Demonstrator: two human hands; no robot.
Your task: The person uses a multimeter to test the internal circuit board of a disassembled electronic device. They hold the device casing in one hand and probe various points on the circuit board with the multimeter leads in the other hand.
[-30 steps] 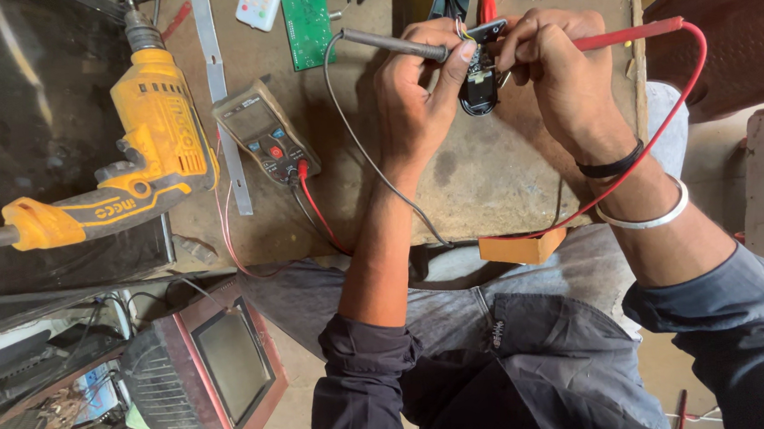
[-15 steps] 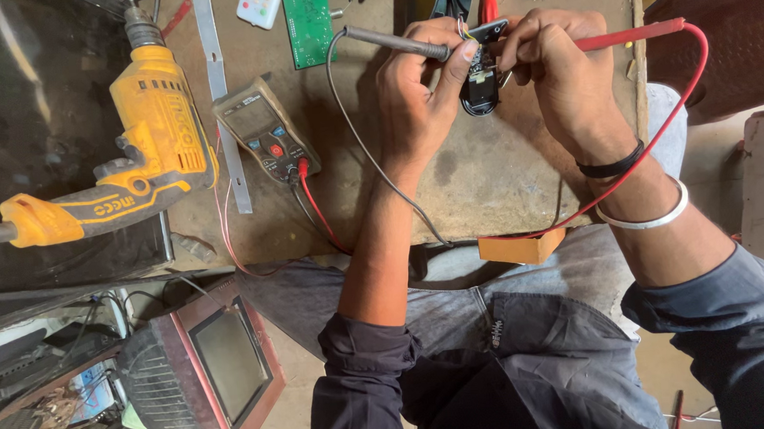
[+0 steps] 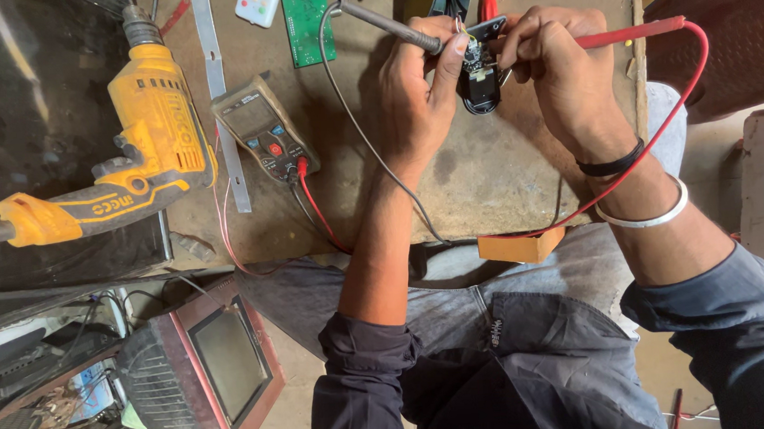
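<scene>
My left hand (image 3: pixel 423 93) grips a black test probe (image 3: pixel 388 27), its tip at a small black device with an exposed circuit board (image 3: pixel 481 67). My right hand (image 3: pixel 563 75) holds the red test probe (image 3: pixel 632 31) against the same device; its red lead (image 3: pixel 660 131) loops down toward my lap. The device rests on the brown workbench (image 3: pixel 485 173), partly hidden by my fingers. A grey multimeter (image 3: pixel 264 129) lies to the left of my left hand, with leads plugged in.
A yellow power drill (image 3: pixel 143 141) lies at the left. A green circuit board (image 3: pixel 304 20), a white remote (image 3: pixel 260 1) and a metal ruler (image 3: pixel 220 101) sit at the bench's far side. A small red-framed monitor (image 3: pixel 223 365) stands below. An orange block (image 3: pixel 521 246) sits at the bench edge.
</scene>
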